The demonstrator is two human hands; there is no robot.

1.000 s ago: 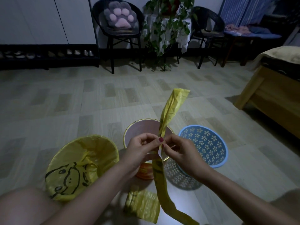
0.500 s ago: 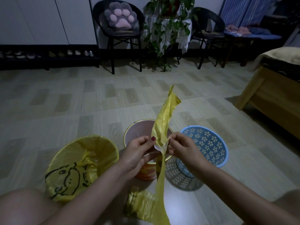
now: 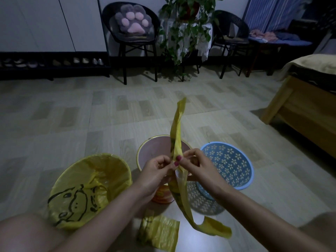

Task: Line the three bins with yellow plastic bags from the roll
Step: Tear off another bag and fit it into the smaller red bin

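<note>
Since half a second ago the folded yellow bag has straightened and narrowed above the hands, its top tip now leaning slightly right, while its lower tail has swung out to the right and curls just above the floor. The left hand and right hand have drawn closer together, both pinching the bag at its middle, thumbs nearly touching, over the front rim of the middle bin. Whether the fingers have parted the bag's layers cannot be made out; the pinch point is crowded and dim. The middle bin's orange lower wall is mostly hidden behind the wrists and the strip. At left the lined bin already carries a yellow bag with a dark cartoon drawing folded over its rim. At right the blue perforated bin stands unlined, its near wall partly behind the right forearm. The flattened roll of bags lies on the floor near the bottom edge, between the forearms. Farther back are a chair with a paw cushion, a trailing plant and a wooden bed frame, well apart from the bins.
</note>
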